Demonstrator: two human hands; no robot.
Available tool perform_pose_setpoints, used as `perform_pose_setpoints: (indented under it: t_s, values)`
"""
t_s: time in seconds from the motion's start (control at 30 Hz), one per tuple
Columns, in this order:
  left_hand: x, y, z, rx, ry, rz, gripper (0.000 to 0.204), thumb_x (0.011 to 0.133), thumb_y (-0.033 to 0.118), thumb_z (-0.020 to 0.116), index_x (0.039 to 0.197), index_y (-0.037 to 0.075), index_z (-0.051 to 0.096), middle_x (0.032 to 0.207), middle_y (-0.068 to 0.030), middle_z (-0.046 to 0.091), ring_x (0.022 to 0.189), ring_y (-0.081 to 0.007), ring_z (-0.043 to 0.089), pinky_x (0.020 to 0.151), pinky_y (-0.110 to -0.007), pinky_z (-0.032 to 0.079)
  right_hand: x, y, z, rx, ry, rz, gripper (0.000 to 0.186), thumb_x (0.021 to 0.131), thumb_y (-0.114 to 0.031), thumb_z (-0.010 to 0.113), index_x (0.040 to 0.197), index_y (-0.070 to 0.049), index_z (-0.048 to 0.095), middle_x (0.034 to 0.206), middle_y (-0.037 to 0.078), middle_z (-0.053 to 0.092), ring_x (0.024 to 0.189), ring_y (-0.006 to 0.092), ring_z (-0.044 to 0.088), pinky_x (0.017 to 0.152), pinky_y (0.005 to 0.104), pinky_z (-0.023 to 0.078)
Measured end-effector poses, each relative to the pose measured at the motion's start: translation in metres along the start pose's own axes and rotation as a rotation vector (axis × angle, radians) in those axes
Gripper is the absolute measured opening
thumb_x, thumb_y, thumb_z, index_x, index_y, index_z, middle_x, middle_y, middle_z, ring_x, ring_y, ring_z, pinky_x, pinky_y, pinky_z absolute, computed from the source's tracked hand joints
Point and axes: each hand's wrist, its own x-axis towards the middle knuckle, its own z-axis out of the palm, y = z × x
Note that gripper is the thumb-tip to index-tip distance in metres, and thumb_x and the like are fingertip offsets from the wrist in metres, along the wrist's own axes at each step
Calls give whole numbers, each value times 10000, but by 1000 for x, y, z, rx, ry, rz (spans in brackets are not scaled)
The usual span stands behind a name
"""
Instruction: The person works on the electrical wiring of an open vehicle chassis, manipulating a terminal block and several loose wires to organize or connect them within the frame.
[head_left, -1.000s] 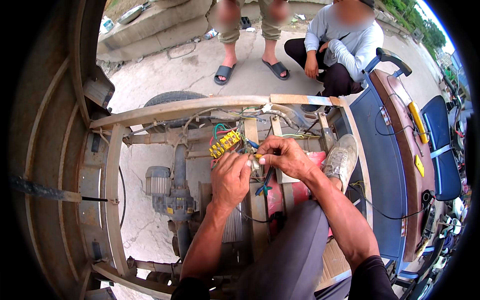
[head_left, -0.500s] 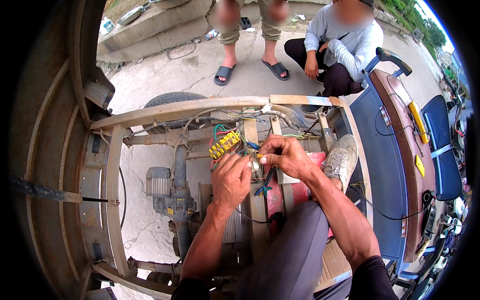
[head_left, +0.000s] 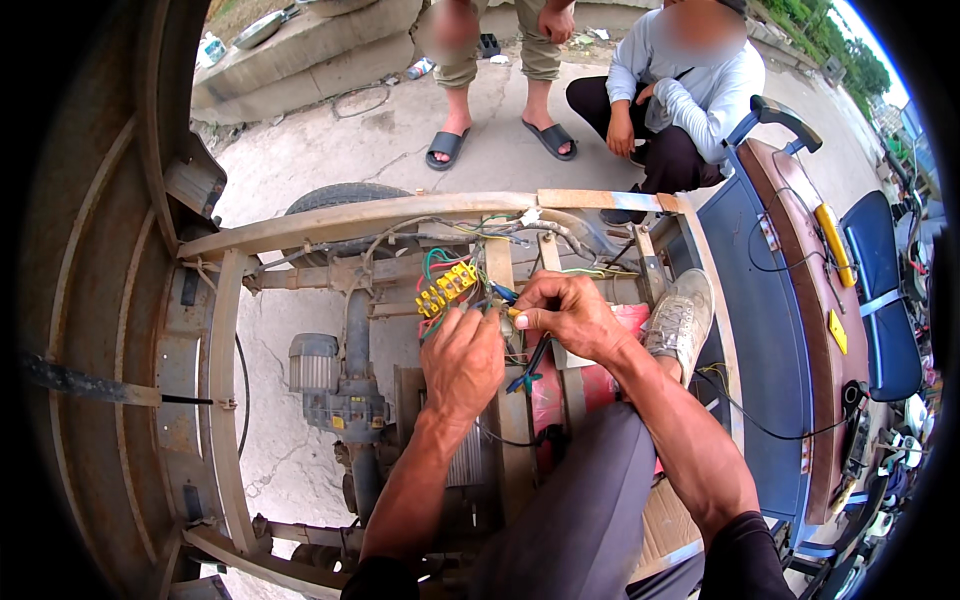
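Wiring at the yellow connectors [head_left: 445, 289], mid-splice.
Left hand [head_left: 462, 360] grips the wires [head_left: 440, 262]; right hand [head_left: 567, 315] pinches a wire end. Next, probably: seat it squarely.

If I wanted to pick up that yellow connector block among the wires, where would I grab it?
Probably by the two long sides of the yellow connector block, coming from above on its upper left. It lies tilted, with wires leaving its top, and the left hand and right hand crowd its lower right.
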Motion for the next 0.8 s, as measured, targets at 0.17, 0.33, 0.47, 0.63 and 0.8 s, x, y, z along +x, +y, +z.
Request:
perform_pose_setpoints:
  t_s: [0.17, 0.33, 0.47, 0.63, 0.8]
  values:
    - [-3, 0, 1, -45, -9, -26, 195, 807, 26, 674, 998, -1, 702, 781, -87, 576, 752, -277, 573, 639, -404, 481, -2, -9, 0, -98, 0, -59, 117, 829, -52, 776, 873, 22, 696, 778, 46, 620, 664, 112, 599, 597, 301, 491]
    - [-1, 1, 0, -61, -18, -8, 194, 803, 30, 671, 993, -3, 695, 791, -90, 577, 756, -281, 571, 648, -401, 482, 0, -5, 0, -190, 25, -159, 112, 830, -46, 776, 880, 17, 698, 784, 52, 622, 668, 124, 608, 596, 297, 494]
    - [-2, -1, 1, -37, -34, 3, 215, 800, 56, 671, 1007, 2, 691, 804, -87, 572, 786, -276, 575, 657, -397, 486, 0, -3, 1, -111, 37, -140, 135, 831, -58, 789, 908, 9, 700, 782, 34, 629, 674, 106, 603, 597, 283, 498]
    - [-4, -1, 3, -79, -32, -15, 247, 818, 86, 672, 1050, 4, 679, 832, -91, 587, 807, -288, 594, 669, -403, 499, 0, 8, -2, -17, 7, -51, 152, 847, -79, 792, 925, 9, 695, 797, 24, 626, 680, 87, 593, 601, 276, 499]
    - [-7, -4, 5, -152, 63, -29, 219, 829, 60, 678, 1041, 7, 668, 889, -116, 629, 817, -308, 629, 703, -404, 522, 0, -2, -4, 11, 53, -21, 177, 917, -149, 731, 1002, 3, 705, 952, 70, 637, 654, 89, 581, 593, 276, 498]
